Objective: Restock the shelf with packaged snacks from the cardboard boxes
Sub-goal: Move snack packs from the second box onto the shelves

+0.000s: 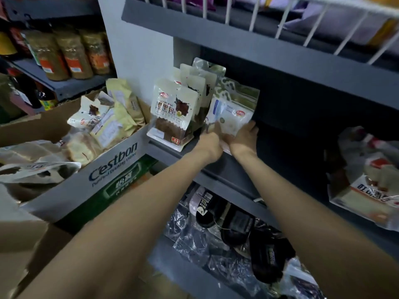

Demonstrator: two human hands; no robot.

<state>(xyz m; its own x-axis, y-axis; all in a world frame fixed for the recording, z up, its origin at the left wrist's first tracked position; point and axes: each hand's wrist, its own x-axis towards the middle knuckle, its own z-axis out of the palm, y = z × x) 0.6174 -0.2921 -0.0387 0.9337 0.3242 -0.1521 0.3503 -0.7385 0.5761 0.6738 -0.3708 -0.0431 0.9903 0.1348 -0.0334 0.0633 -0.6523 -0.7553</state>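
snack packs [172, 113] upright on shelf [170, 152], held pack [231, 117] just right, cardboard box [103, 169] left, slippers [237, 229] below

Bare forearms, sleeveless, ringless hands [228, 140]

White snack pack [232, 113] upright on grey shelf [172, 154], beside brown packs [170, 113].

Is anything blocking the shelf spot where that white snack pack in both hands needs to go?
Nothing visible: the white snack pack is at the shelf, beside the standing row of brown snack bags, with dark open space to its right.
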